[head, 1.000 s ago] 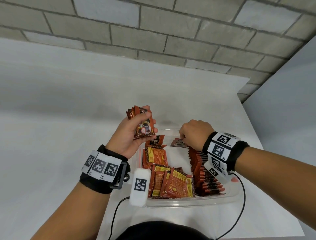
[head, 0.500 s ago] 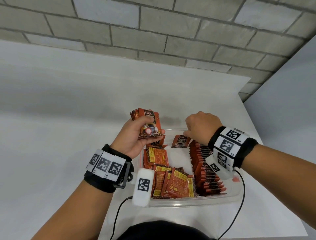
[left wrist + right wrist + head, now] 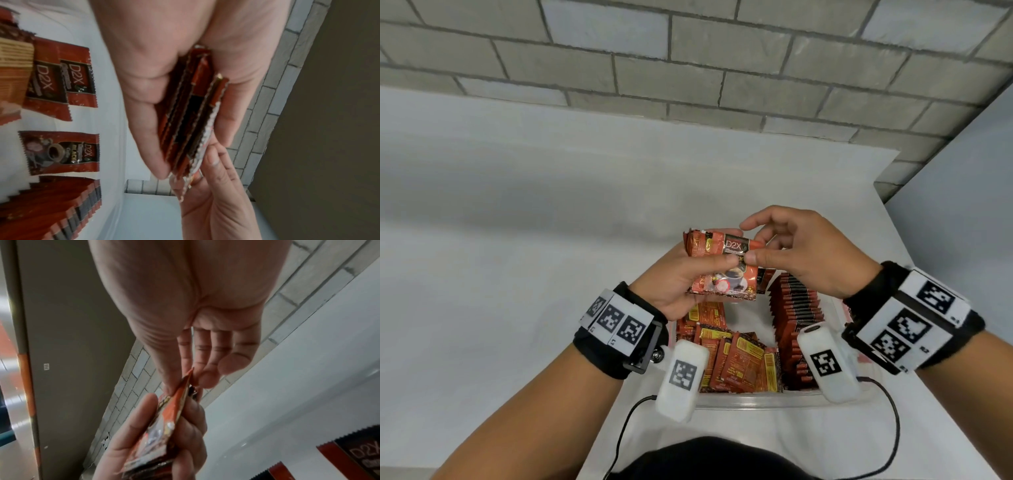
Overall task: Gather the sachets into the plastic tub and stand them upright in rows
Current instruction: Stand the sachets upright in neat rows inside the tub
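My left hand grips a small stack of red coffee sachets above the far end of the clear plastic tub. My right hand pinches the top sachet of that stack at its right edge between thumb and forefinger; the wrist views show the stack of sachets edge-on and the pinched sachet. Inside the tub a row of upright sachets runs along the right side. Loose sachets lie and lean at the left and near end. A few flat sachets lie on the tub floor.
The tub sits on a white table near its front right corner. A grey brick wall stands behind, and a pale panel closes the right side. Cables trail from both wrist units.
My right hand lifted out of the tub with a sachet and brought it onto the stack in my left hand. The left hand with its stack moved slightly right.
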`<state>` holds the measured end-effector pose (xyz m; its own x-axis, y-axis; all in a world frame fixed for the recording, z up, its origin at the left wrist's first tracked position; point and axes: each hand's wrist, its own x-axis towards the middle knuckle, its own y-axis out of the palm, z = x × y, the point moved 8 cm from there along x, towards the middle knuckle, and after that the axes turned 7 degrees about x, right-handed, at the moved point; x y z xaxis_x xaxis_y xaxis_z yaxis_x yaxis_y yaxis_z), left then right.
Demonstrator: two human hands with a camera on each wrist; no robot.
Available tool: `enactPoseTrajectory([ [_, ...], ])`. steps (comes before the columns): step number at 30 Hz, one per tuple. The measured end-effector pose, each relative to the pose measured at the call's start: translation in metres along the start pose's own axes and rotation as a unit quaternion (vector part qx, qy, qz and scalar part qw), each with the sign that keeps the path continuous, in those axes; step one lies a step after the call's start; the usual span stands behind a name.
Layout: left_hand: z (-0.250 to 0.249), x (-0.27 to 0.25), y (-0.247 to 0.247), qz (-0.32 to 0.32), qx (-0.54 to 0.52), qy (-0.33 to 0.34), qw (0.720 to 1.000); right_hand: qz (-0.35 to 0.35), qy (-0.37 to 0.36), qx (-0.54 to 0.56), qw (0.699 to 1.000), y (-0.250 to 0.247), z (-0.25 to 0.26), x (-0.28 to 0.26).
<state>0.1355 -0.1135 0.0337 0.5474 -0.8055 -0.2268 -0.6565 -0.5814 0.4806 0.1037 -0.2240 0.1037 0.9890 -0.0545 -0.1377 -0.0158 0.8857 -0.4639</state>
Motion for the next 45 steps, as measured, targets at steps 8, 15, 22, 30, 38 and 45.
enactPoseTrajectory([
  [8,0.004,0.000,0.006,0.013,0.038,0.012,0.999,0.032,-0.003,-0.032,0.999,0.000,-0.002,-0.003],
  [15,-0.003,0.002,-0.026,-0.121,0.006,0.020,0.992,0.031,0.020,-0.068,0.997,-0.022,-0.012,0.008],
  [22,-0.009,0.000,-0.048,-0.183,-0.026,0.030,0.982,0.065,0.089,-0.278,0.954,-0.015,-0.051,0.031],
  [30,-0.011,-0.005,-0.047,-0.165,-0.044,0.039,0.984,0.147,0.090,-0.405,0.898,0.014,-0.062,0.038],
  [38,-0.011,-0.007,-0.047,-0.169,-0.034,0.036,0.984,0.153,0.080,-0.496,0.851,0.024,-0.066,0.034],
  [45,-0.010,-0.009,-0.049,-0.170,-0.027,0.034,0.984,0.146,0.062,-0.568,0.808,0.030,-0.070,0.036],
])
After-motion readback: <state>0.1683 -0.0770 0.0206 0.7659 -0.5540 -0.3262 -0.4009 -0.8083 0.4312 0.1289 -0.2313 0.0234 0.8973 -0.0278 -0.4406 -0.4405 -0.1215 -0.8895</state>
